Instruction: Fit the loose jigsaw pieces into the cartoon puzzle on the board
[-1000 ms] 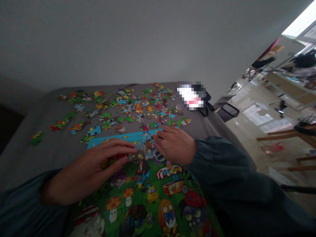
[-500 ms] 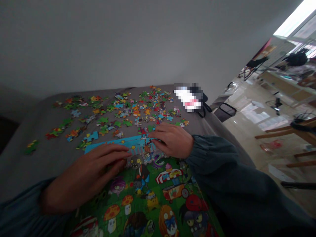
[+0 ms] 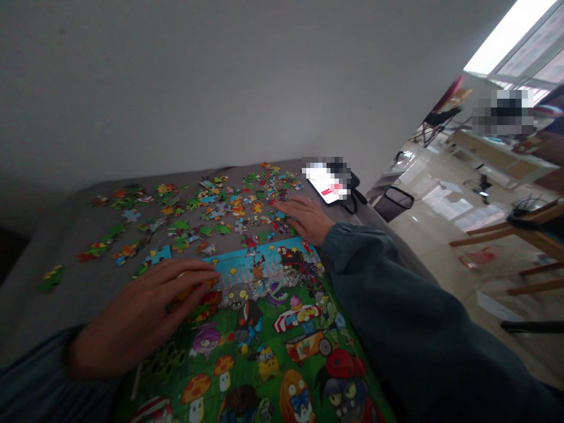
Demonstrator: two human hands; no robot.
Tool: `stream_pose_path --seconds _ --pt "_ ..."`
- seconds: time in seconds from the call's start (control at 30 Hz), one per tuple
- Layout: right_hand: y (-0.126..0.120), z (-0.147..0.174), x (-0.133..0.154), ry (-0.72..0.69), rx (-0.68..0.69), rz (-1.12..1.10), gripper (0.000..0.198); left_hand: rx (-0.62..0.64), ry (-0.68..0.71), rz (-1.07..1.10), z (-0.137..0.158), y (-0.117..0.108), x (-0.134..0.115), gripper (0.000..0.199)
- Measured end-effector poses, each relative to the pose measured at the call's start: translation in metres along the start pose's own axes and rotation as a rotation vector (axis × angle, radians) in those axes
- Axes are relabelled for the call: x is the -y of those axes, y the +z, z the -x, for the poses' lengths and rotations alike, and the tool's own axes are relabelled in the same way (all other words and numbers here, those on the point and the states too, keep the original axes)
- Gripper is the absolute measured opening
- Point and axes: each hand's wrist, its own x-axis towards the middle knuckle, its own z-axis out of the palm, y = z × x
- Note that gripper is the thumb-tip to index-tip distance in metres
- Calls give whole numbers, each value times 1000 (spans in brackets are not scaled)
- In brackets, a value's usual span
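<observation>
The big green puzzle point(image 3: 253, 346) lies nearest. The left hand point(image 3: 147, 314) is over its left side, fingers a bit bent, thumb apart. The right hand point(image 3: 308, 220), well away from the left, is past the puzzle's far right edge, fingers and thumb apart, by loose pieces point(image 3: 238, 205). Far right sits a bright screen point(image 3: 325, 185).

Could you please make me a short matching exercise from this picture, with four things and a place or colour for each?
Things:
1. Left hand
2. Right hand
3. Lit screen
4. Cloth

Places and colours:
A. Grey, under the loose pieces
B. Over the left side of the puzzle picture
C. Near the wall, to the right of the loose pieces
D. Past the puzzle picture's far edge, by the loose pieces

Right pairs: 1-B, 2-D, 3-C, 4-A
</observation>
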Motion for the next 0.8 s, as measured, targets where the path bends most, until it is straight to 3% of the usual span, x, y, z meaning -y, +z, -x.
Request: stream_pose_path --seconds 0.47,0.6,0.8 --pt "4 -7 -9 47 -93 -87 39 -36 28 64 1 2 2 28" --pt "2 -5 -7 22 -168 -185 38 -38 37 66 2 3 4 28" --pt "1 -2 -1 -10 -165 -237 40 1 54 29 5 4 9 28"
